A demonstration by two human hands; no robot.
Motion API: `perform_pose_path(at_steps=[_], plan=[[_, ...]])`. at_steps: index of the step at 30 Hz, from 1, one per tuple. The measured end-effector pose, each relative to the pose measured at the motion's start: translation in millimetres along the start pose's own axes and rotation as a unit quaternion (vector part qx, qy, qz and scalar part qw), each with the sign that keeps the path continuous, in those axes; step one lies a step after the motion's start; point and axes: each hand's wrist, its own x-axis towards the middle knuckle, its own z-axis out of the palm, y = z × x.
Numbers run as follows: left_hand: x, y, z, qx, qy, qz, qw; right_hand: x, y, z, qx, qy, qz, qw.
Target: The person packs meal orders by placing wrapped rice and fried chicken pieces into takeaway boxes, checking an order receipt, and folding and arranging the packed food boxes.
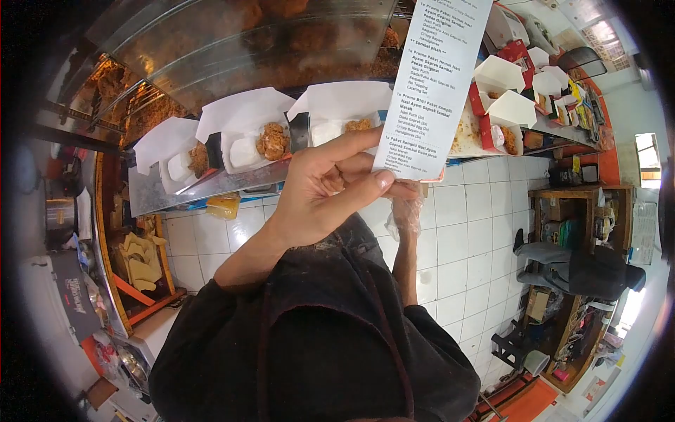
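Note:
My left hand (327, 186) pinches the lower end of a long printed order slip (430, 84) between thumb and fingers, holding it up before the counter. Below the slip's bottom edge is my right hand (406, 207), in a clear plastic glove and partly hidden behind the left fingers; what it holds, if anything, cannot be made out. Just beyond my left hand, open white boxes stand in a row: one at the left (179, 169), one in the middle (246, 144), one partly behind my fingers (330, 130). Fried chicken (273, 141) lies in the middle box.
A metal and glass display case (246, 49) with fried food stands behind the boxes. More open red and white boxes (500, 130) line the counter to the right. A person in dark clothes (590, 269) is at wooden shelves (612, 204) on the far right.

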Motion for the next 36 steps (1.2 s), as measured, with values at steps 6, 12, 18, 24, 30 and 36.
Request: perform_pose_path(at_steps=[6,12,18,24,30,36], plan=[[0,-3,-2,0.004,-0.006,0.005,1.0,2,6,3,0.02,-0.013,0.013,1.0],[0,-4,-5,0.02,-0.005,0.007,1.0,1,2,2,0.016,-0.02,0.013,1.0],[1,-6,-5,0.019,0.0,-0.001,1.0,0,-1,2,0.014,-0.022,0.014,1.0],[3,-6,-5,0.005,-0.003,0.003,1.0,1,-3,2,0.013,-0.023,0.015,1.0],[4,-8,-9,0.015,-0.004,-0.001,1.0,1,-4,1,0.013,-0.023,0.019,0.999],[5,-9,-9,0.01,-0.001,-0.006,1.0,-1,-8,-1,0.011,-0.021,0.025,0.999]])
